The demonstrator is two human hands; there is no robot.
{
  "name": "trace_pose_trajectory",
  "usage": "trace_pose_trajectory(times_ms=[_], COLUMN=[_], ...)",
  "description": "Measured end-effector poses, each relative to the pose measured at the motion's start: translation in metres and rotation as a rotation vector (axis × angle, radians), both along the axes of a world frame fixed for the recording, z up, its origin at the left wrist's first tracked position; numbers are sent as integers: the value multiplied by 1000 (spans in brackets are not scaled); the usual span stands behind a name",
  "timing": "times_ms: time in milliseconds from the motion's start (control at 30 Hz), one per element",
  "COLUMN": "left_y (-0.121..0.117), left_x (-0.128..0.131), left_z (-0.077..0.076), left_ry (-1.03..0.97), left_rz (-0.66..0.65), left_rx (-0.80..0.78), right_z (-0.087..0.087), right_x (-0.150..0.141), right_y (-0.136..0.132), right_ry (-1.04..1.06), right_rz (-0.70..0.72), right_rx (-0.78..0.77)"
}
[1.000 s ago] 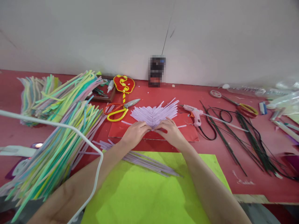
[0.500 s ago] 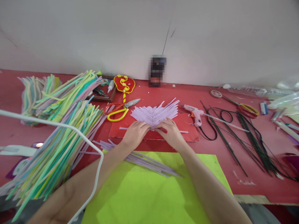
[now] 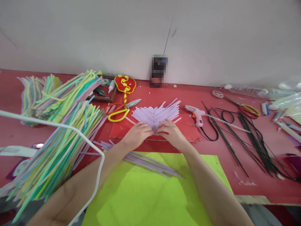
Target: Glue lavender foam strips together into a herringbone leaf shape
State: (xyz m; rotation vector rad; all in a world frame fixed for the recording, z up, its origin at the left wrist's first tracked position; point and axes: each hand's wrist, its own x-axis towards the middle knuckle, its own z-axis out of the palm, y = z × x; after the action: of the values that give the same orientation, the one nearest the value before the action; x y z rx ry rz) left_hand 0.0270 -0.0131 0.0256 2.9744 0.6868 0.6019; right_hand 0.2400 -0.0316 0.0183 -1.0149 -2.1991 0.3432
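A V-ribbed piece made of lilac pipe cleaners [image 3: 154, 114] lies on a red board [image 3: 190, 133] in front of me. My left hand [image 3: 138, 135] and my right hand [image 3: 170, 132] meet at its lower point, fingertips pinched. Between them they grip one more lilac pipe cleaner [image 3: 177, 120], bent into a V, its two ends sticking out beyond my hands at either side. My fingers hide its middle. Loose lilac pipe cleaners [image 3: 152, 164] lie on a yellow-green sheet [image 3: 141, 197] below my wrists.
Left are bundles of coloured pipe cleaners [image 3: 63, 147], a white cable [image 3: 77, 134] and scissors [image 3: 124, 110]. A red-and-yellow ornament [image 3: 125, 84] lies behind. At right sit a pink glue gun [image 3: 199, 117], dark green stems [image 3: 257, 146] and more scissors [image 3: 249, 111].
The held pipe cleaner's ends, nearly level before, now slant upward beside the V-shaped piece. Both hands have stayed at the point with only slight movement.
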Motion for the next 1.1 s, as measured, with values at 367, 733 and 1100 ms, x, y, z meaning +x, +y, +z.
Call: trace_pose_trajectory(times_ms=[367,733,1100], left_y=[2,4,4], left_x=[-1,-3,-2], left_z=[-1,-8,-6], left_ry=[6,1,12], left_rz=[-183,-50,-74], left_rx=[-17,-37,-81], right_z=[9,9,6], right_x=[1,7,10], right_y=[-4,-3,-2], right_ry=[-4,1,-68], right_rz=[109,55,59], right_rx=[-106,-153,-121])
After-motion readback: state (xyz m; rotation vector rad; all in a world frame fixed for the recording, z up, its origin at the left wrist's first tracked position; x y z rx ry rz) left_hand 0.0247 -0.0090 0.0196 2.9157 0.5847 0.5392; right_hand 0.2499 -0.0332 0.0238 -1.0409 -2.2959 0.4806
